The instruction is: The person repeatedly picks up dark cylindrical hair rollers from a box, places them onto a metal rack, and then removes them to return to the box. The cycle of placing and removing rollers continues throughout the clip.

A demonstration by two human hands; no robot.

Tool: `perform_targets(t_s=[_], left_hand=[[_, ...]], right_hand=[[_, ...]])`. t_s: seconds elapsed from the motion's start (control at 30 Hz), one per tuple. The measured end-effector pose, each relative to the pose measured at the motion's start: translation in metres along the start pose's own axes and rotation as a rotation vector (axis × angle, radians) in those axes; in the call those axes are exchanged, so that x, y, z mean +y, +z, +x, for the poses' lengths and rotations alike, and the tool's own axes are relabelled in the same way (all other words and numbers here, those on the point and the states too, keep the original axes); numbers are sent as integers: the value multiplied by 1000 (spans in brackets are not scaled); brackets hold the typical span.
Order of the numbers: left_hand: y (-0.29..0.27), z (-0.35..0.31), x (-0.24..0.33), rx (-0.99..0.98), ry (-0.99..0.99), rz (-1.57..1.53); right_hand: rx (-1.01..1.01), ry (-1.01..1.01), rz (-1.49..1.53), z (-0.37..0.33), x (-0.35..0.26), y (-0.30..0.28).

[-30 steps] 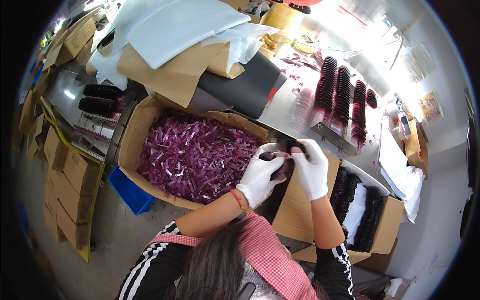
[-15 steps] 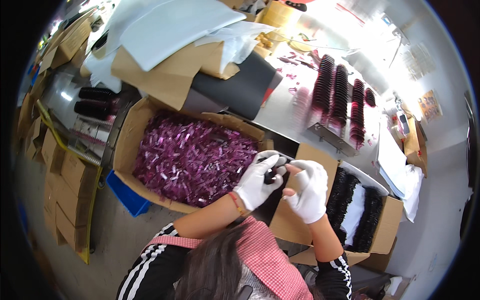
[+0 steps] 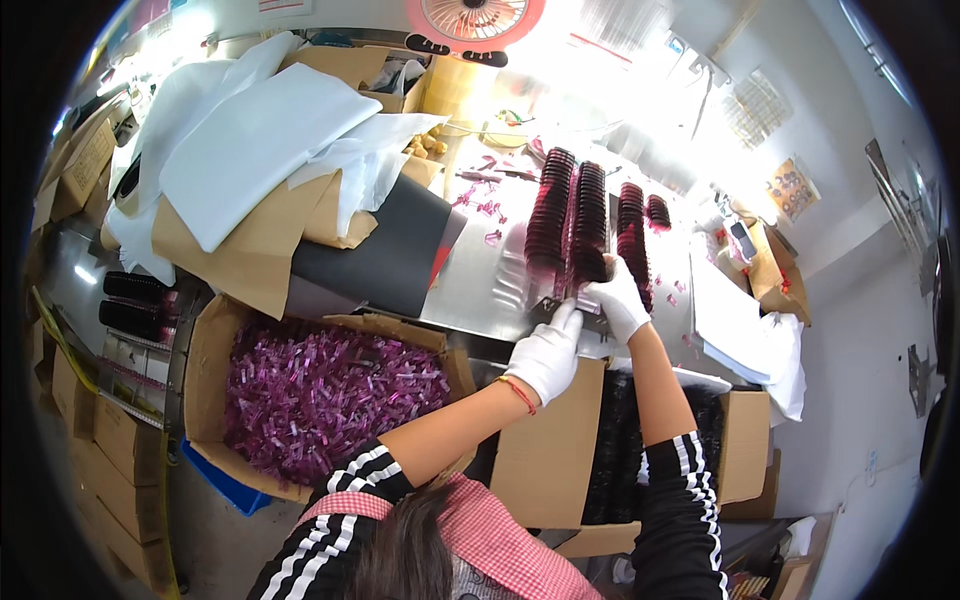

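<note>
On the metal bench, two long rows of thin, dark-red lens-like discs (image 3: 550,215) stand side by side on a metal rack (image 3: 567,309). My right hand (image 3: 622,303), in a white glove, is at the near end of the right-hand row (image 3: 590,215), its fingers drawn together there. Whatever lies between them is hidden. My left hand (image 3: 547,358), also white-gloved, reaches to the rack's near edge with fingers held close together. I cannot make out anything in its grip. A shorter row of similar discs (image 3: 632,235) stands to the right.
A cardboard box (image 3: 205,375) of shiny purple plastic strips (image 3: 330,400) stands at left. Below my right forearm is an open carton (image 3: 745,445) with black rows inside. Brown paper (image 3: 235,235) and white sheets (image 3: 265,150) cover the bench's left. A pink fan (image 3: 473,20) stands behind.
Both hands have moved from above the carton's flap, where they held a small dark thing, forward to the rack on the bench. The view has tilted up, showing the fan.
</note>
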State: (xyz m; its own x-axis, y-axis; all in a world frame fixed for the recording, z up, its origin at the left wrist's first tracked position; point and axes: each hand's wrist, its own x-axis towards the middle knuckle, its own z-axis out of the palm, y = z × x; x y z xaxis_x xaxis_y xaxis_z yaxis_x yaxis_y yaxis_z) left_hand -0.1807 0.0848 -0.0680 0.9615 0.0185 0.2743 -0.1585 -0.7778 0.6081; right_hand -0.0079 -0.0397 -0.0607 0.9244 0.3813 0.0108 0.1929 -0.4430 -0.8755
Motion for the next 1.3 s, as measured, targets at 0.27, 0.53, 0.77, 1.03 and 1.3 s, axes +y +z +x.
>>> perform_targets(t_s=[0.27,0.53,0.77,1.03,1.3], left_hand=[[18,9,-3,-90,26,136],[24,5,-17,-57,-54,-4],[6,13,-23,-117,-29,-121],[-22,9,-6,176,-605,-1924],[-23,10,10,-140,-720,-2080]], right_hand=[[-111,-120,68,-26,-33,20],[313,-340,-458,-42,-30,64],[306,-782,-936,-13,-36,55],[165,-320,-219,-64,-96,36],[157,-240,-153,-35,-51,-7]])
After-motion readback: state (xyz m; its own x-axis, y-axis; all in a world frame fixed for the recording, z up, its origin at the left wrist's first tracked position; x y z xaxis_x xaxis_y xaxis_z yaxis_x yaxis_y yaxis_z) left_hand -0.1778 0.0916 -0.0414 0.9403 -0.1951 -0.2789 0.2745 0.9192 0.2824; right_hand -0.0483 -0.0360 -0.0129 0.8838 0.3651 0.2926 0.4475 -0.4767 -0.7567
